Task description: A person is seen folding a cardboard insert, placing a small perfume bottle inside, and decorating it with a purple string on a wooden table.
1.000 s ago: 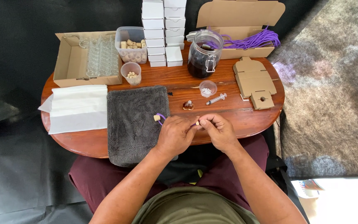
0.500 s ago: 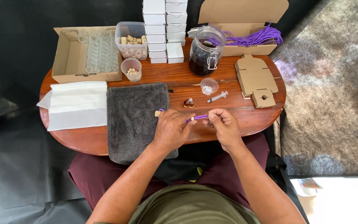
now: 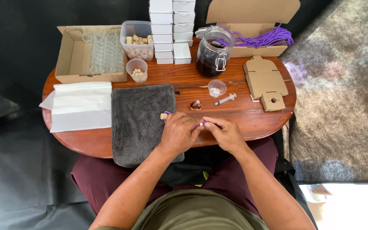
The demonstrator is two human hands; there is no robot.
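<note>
My left hand [image 3: 179, 133] and my right hand [image 3: 225, 133] meet at the near edge of an oval wooden table [image 3: 184, 83]. Between their fingertips they pinch a thin purple cord [image 3: 201, 124]. A small cork [image 3: 164, 116] sticks out beside my left thumb, over the grey towel [image 3: 141, 115]. A tiny bottle [image 3: 196, 105] stands on the wood just beyond my hands, with a syringe [image 3: 225, 99] and a small clear cup [image 3: 217, 88] behind it.
Farther back stand a dark glass jar [image 3: 211, 53], stacked white boxes [image 3: 171, 25], a tub of corks [image 3: 137, 40], a cup of corks [image 3: 136, 70], a carton of glass vials [image 3: 92, 53], and an open carton of purple cords [image 3: 260, 38]. Flat cardboard blanks [image 3: 265, 81] lie right, white paper [image 3: 79, 104] left.
My hands have drawn slightly apart, stretching the purple cord between them. The cork now shows by my left thumb.
</note>
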